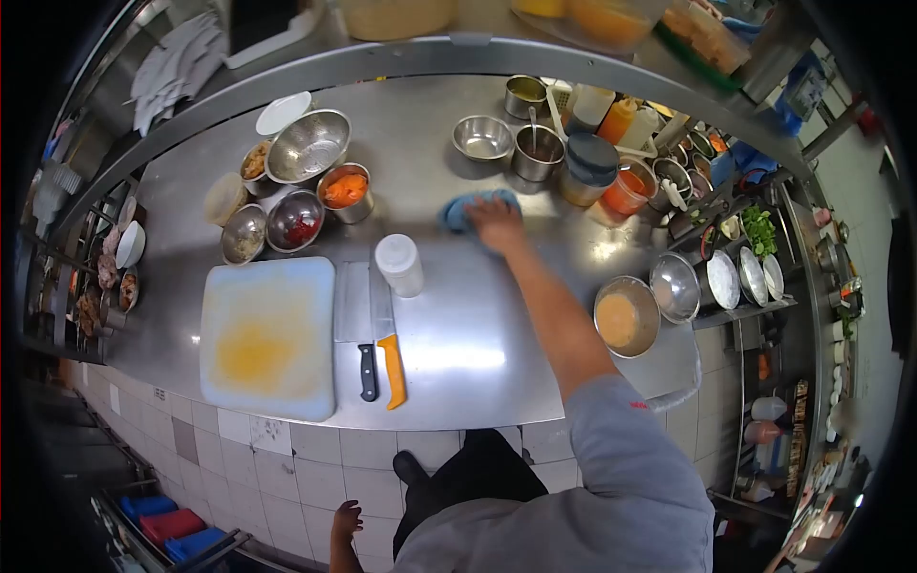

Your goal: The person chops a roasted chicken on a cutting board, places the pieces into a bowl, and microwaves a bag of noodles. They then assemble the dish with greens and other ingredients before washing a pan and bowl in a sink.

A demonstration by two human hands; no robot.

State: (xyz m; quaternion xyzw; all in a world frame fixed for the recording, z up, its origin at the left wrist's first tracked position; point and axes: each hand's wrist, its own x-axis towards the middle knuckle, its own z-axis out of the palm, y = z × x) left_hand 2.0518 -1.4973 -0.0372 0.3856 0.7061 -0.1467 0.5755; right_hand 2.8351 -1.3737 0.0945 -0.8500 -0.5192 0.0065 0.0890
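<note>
My right hand (497, 222) reaches across the steel worktop and presses on a bunched blue cloth (458, 212), fingers curled over it. Down beside my body hangs my left hand (347, 520), off the table, with its fingers loosely apart and nothing in it. Between the cloth and the cutting board stands a white squeeze bottle (399, 265). A yellow-handled knife (392, 371) and a black-handled cleaver (368, 372) lie side by side, handles towards me. The white cutting board (267, 286) carries a yellow-orange stain.
Left of the bottle are metal bowls (309, 146) and a pot with orange food (346, 191). Small pots (482, 139), sauce bottles (617, 121) and lidded tubs (589, 169) line the back right. A pot of orange liquid (627, 317) sits near the right edge. A shelf rail (468, 54) spans overhead.
</note>
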